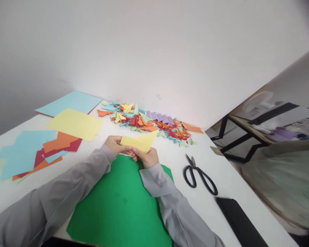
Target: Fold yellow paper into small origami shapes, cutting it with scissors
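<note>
My left hand (115, 144), in a long grey sleeve, is partly curled, its thumb and fingers pinching the left end of a small folded piece of yellow paper (141, 141). My right hand (148, 157), likewise sleeved in grey, is partly closed, thumb on the paper's lower edge with the fingers gathered beneath; the fingertips of both hands meet near its middle. Position of the yellow piece: held above the white tabletop (199, 212), just beyond the far edge of a large green sheet (121, 202), with one pointed flap rising toward upper right. Beyond it, near the wall: a long heap of small folded paper shapes (137, 120) in orange, red, yellow, blue and pale green, plus a row of purple folded paper pieces (161, 117). To the left: a flat yellow paper sheet (76, 123) overlapping a light blue square sheet (70, 103); nearer me, a loose spread of light blue paper pieces (25, 147) and orange and red paper scraps (60, 141), overlapping. To the right: black-handled scissors (199, 175), blades slightly apart and pointing away from me; nearer, a flat black rectangular object (239, 221), partly cut off by the view's lower edge.
</note>
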